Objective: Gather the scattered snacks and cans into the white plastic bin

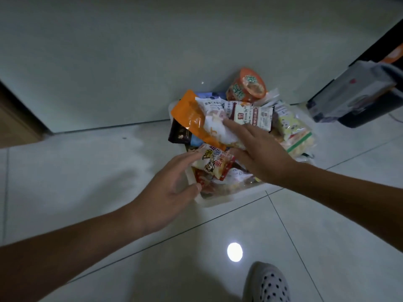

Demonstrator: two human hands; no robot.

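The white plastic bin [216,200] stands on the tiled floor by the wall, heaped with snack packets. An orange pouch [189,118] and a white packet [216,125] lie on top, with an orange instant-noodle cup [246,86] at the far end. My right hand [259,155] rests flat on the pile, fingertips on the white packet. My left hand [172,186] is spread at the bin's near left corner, fingertips touching a yellow-and-red snack packet [213,164]. Neither hand grips anything.
A pale wall or cabinet face [152,51] rises right behind the bin. A clear lidded box [353,92] sits on something dark at the right. My slippered foot [268,284] is at the bottom. A wooden edge [13,118] shows at the left.
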